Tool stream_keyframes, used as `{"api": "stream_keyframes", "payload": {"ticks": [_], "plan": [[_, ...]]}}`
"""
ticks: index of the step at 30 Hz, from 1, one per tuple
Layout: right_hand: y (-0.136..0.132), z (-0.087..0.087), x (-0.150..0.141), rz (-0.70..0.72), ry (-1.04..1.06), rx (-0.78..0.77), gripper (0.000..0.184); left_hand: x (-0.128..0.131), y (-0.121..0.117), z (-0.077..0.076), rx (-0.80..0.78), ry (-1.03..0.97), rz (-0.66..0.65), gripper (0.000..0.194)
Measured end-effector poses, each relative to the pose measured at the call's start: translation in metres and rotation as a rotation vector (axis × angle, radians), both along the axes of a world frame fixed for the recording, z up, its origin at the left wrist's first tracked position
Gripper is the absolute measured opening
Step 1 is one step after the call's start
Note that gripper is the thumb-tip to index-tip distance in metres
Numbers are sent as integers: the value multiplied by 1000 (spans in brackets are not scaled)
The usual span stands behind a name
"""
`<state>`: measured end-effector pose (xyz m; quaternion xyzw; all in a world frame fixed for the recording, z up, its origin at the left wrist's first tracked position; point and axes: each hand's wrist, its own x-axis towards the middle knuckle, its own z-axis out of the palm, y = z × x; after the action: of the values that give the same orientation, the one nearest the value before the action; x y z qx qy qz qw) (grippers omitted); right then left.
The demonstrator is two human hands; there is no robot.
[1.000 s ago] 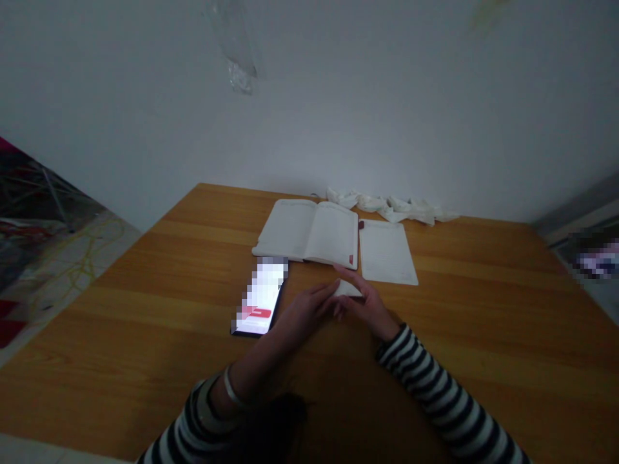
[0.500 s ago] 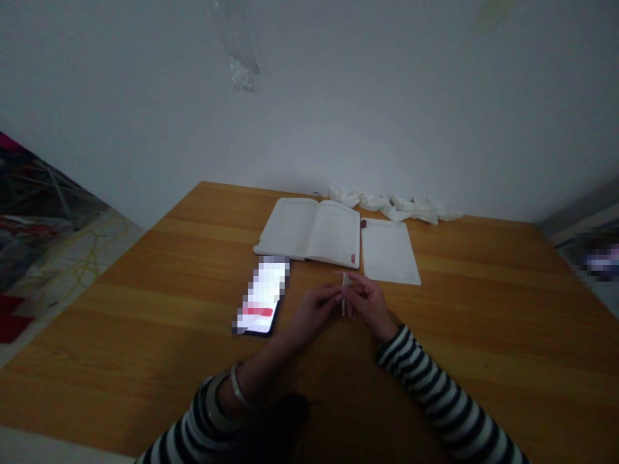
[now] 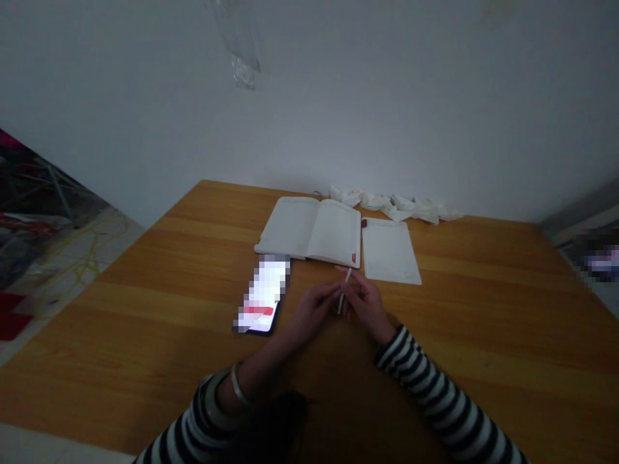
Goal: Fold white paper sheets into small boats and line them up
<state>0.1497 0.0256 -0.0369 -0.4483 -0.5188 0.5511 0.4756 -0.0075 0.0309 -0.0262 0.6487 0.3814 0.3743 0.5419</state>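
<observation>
"L to R?"
"Lit phone (image 3: 264, 299); L hand (image 3: 313, 309), fingertips pinched on thin white piece (image 3: 340, 304), edge-up btwn hands; R hand (image 3: 371, 308), fingers closed on it too; loose sheet (image 3: 391, 251) beyond."
"Step?"
"Prob. two-handed adjusting; next calls for steady pinch."

From afar, I am watching dim light falling on a pale wall (image 3: 411, 96), where clear plastic (image 3: 243, 71) is hanging above a wood-grained counter (image 3: 483, 309); yellow strands (image 3: 90, 261) are trailing over the whitish floor (image 3: 29, 444) at left.
</observation>
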Motion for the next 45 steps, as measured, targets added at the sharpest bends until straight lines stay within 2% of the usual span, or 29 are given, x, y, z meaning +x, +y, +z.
{"api": "stream_keyframes", "payload": {"ticks": [6,10,12,14,18,22,25,30,33,35,39,43,45], "plan": [[2,-3,1,-7,8,-21,57,-1,0,-2,29,35,-19,28],[2,-6,1,15,-64,-17,61,0,-1,-2,20,75,-14,24],[2,-7,0,8,-155,23,58,1,-2,-2,15,68,3,18],[0,-8,-1,-9,-305,102,52,1,-2,-3,12,55,20,24],[-5,-6,-3,-31,-649,243,54,-2,-2,-1,11,171,89,22],[-7,-4,-5,-89,-769,318,55,-3,-3,0,59,232,171,21],[-6,-6,-4,-52,-683,361,54,-2,-3,-4,129,237,187,30],[-5,-8,-3,126,-478,441,61,-6,-2,-9,97,229,267,44],[-4,-8,-4,132,-368,431,56,-7,-1,-6,106,262,291,41],[-3,-9,-3,92,-289,367,50,-7,0,-5,92,213,292,41],[-1,-13,0,-63,-160,247,33,-8,1,-7,-21,4,166,46],[1,-14,3,-138,-161,268,29,-13,1,-2,-188,-99,-68,74],[2,-14,4,-165,-165,282,30,-15,3,3,-227,-102,-90,77]]}}
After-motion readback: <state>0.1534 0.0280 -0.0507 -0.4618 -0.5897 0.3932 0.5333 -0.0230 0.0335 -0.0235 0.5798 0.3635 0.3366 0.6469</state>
